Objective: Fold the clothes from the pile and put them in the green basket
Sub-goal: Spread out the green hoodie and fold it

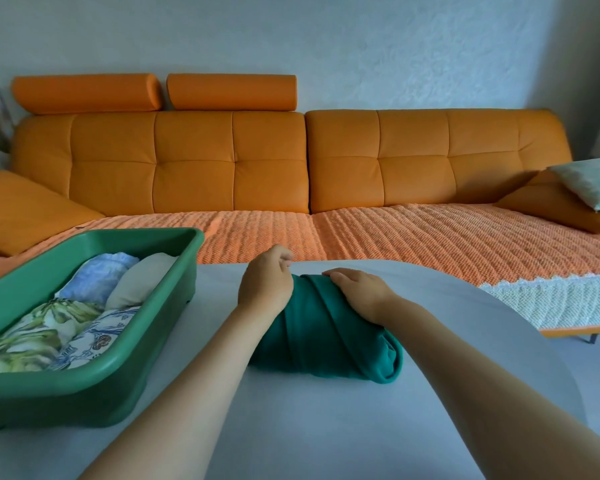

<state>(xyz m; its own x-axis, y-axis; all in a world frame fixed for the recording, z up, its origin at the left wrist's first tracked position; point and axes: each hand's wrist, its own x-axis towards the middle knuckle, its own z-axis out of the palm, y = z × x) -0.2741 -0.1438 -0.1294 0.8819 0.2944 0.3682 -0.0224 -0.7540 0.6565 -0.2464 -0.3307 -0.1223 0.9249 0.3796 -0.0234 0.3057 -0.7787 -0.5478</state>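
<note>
A dark green garment (329, 337) lies rolled into a thick bundle on the grey table (291, 427). My left hand (265, 282) sits at the roll's far left end with fingers curled round the cloth. My right hand (357, 292) presses flat on top of the roll, fingers straight. The green basket (94, 379) stands to the left on the table. It holds several rolled clothes: a light blue one (97, 277), a cream one (142, 278), a green leafy one (39, 336) and a blue-patterned white one (94, 336).
An orange sofa (271, 161) with a woven orange cover runs behind the table. A patterned pillow (593, 183) lies at its right end. The table's rounded edge curves down the right side.
</note>
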